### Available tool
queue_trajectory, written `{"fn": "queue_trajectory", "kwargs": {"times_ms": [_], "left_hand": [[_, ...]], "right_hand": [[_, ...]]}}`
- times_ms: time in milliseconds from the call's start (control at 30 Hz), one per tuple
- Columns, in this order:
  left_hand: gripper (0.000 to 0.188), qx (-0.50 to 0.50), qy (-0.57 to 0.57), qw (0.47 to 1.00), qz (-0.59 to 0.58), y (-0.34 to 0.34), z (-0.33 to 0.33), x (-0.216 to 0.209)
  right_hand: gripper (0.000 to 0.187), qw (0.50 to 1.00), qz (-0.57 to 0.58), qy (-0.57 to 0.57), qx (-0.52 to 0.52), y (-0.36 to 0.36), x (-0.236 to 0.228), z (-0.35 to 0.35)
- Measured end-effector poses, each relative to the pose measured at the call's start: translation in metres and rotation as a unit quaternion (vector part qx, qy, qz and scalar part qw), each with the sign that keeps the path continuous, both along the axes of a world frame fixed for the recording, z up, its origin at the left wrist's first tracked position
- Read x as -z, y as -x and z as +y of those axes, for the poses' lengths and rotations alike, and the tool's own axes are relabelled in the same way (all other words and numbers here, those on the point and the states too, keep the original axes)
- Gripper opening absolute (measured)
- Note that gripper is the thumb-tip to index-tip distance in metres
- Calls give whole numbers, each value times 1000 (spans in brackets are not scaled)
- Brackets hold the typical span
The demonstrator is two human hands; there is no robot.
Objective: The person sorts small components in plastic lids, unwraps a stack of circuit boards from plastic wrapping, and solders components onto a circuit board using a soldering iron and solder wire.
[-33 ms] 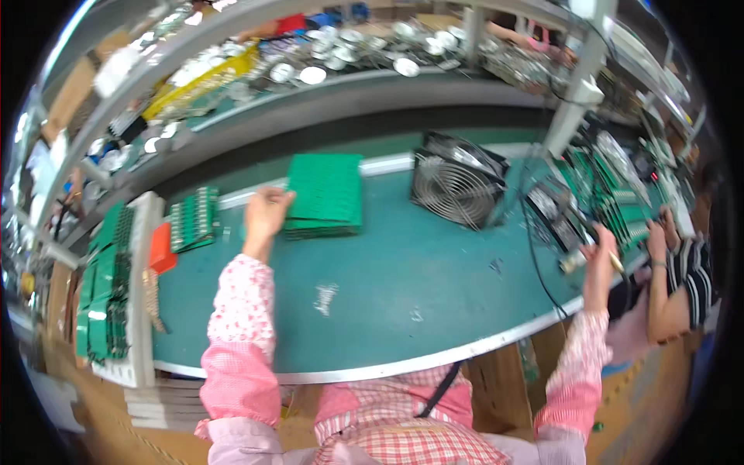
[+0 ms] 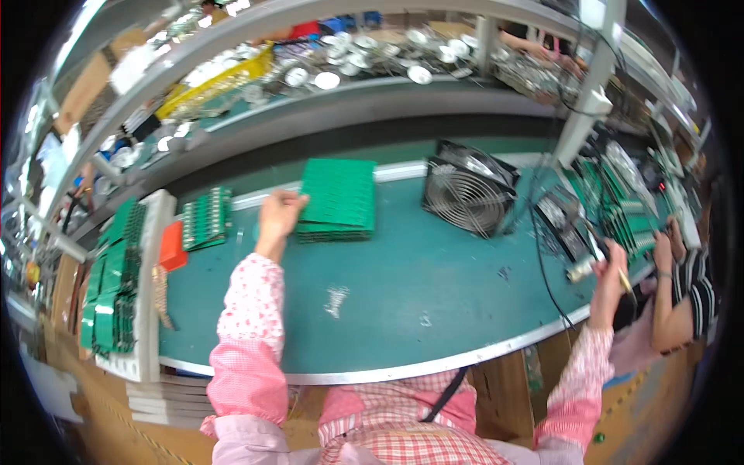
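Observation:
A stack of green circuit board panels (image 2: pixel 337 198) lies toward the back of the green-topped bench. At the stack's left edge is my left hand (image 2: pixel 279 217), with thumb and fingers pinched at the upper boards; how many boards they grip is hidden. On the right, my right hand (image 2: pixel 610 280) is closed around a slim soldering iron (image 2: pixel 625 283) with a dark and yellowish handle. Its front end points up and away, toward a black boxy holder (image 2: pixel 564 221) near the bench's right end.
A black fan (image 2: pixel 469 198) stands at the back, right of the stack. Left are a small group of boards (image 2: pixel 205 219), an orange piece (image 2: pixel 173 246) and a white rack of boards (image 2: pixel 147 294). A black cable (image 2: pixel 544 279) crosses the bench. A co-worker's hands (image 2: pixel 666 246) are at the far right.
The whole view has shifted slightly, so the bench appears further right and lower. My left hand stays at the stack's edge; my right hand has come slightly nearer with the soldering iron.

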State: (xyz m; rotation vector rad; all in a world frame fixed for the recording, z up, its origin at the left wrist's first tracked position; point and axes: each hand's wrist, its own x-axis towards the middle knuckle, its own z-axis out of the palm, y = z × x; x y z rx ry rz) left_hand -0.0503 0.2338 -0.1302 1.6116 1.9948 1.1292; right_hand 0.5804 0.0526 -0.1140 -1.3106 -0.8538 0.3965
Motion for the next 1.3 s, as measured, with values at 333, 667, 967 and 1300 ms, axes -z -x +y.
{"fn": "queue_trajectory", "kwargs": {"times_ms": [333,667,967,1300], "left_hand": [[32,122,-40,918,-376,-16,-71,-81],[26,395,-355,839,122,-123,-229,-91],[24,488,-310,780,238,-98,-248,-29],[25,391,-185,869,238,-100,-231,-9]], "right_hand": [[26,990,-123,61,28,140,-38,-91],[27,977,56,119,-167,208,-12,-93],[32,874,-443,64,-188,195,21,-74],[44,884,-418,19,-210,240,12,-85]]}}
